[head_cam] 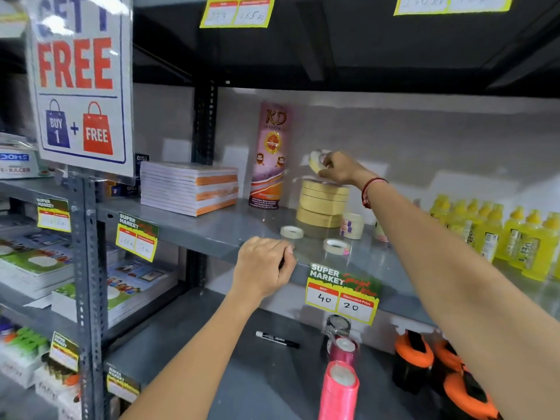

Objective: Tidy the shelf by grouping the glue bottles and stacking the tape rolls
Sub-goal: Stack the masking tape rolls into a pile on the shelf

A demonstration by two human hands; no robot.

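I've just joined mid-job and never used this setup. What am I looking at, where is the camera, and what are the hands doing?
There is no machine: one wide camera sits on a person's head, looking down along both bare arms at a grey shop shelf. The right hand holds a tape roll, tilted, just above a stack of tan tape rolls. The left hand is curled at the shelf's front edge and seems to hold nothing. Two small loose rolls lie flat near the front. Yellow glue bottles stand grouped on the right; notebooks are stacked on the left.
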